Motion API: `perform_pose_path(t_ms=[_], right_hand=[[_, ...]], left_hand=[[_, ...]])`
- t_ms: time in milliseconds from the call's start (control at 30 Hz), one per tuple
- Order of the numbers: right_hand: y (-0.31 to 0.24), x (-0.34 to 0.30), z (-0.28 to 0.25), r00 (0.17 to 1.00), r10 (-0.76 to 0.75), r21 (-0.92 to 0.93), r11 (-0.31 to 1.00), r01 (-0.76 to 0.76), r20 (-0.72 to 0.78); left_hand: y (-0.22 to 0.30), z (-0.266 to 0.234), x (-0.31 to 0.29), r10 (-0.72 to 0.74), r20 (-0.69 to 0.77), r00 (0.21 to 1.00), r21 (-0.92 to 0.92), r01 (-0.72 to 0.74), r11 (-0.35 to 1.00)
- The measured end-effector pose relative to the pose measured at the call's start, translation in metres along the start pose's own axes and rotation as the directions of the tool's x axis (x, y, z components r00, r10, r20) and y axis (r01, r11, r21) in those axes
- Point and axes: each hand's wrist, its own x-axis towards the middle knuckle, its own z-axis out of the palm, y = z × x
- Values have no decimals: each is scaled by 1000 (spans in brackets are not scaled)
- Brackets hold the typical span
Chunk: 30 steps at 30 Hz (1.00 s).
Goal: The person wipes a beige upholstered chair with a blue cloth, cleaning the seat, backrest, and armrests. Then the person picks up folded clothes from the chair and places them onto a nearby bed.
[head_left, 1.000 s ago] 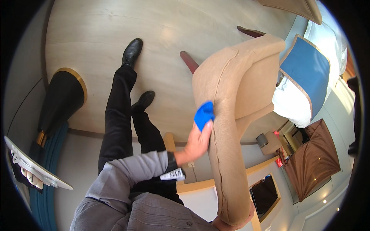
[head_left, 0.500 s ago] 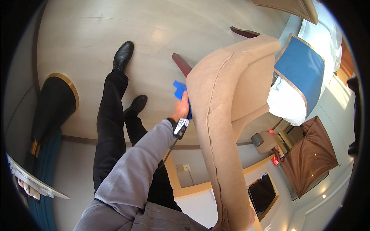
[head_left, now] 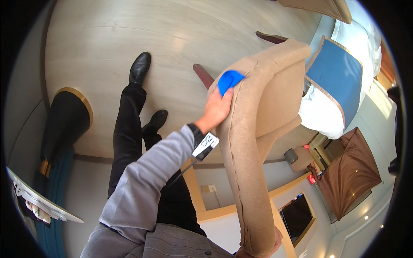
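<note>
A tan upholstered chair fills the middle, lying at a slant across the view with its dark red legs toward the top. My left hand presses a bright blue cloth onto the outer side of the chair, beside a long seam. Its fingers are closed on the cloth, and a small device with a white label is strapped at that wrist. Only part of my right hand shows, its fingers wrapped round the chair's lower end; the chair hides the rest.
A black cone-shaped lamp with a gold rim stands at left, near a white tabletop and a blue curtain. At right are a bed with a blue runner and brown fabric. Another tan seat is at the top.
My left hand has moved up and right with the blue cloth, from the chair's edge onto its side surface. More of my right hand shows at the chair's lower end.
</note>
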Motion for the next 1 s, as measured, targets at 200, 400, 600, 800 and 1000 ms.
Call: perform_pose_path(t_ms=[200,400,600,800,1000], right_hand=[[7,-6,-9,997,-72,-5,997,72,28],[17,-7,-8,954,-294,183,943,279,59],[17,8,-4,889,-458,166,879,448,26],[6,18,-13,840,-541,73,837,542,-38],[-2,23,-21,839,-524,75,840,537,-143]], left_hand=[[8,1,4,286,48,957,107,-290,951],[7,-22,-100,51,122,991,126,-66,990],[41,-55,-157,-422,391,818,463,222,858],[123,-85,-160,-454,402,795,542,193,818],[217,-104,-134,-417,286,863,547,210,810]])
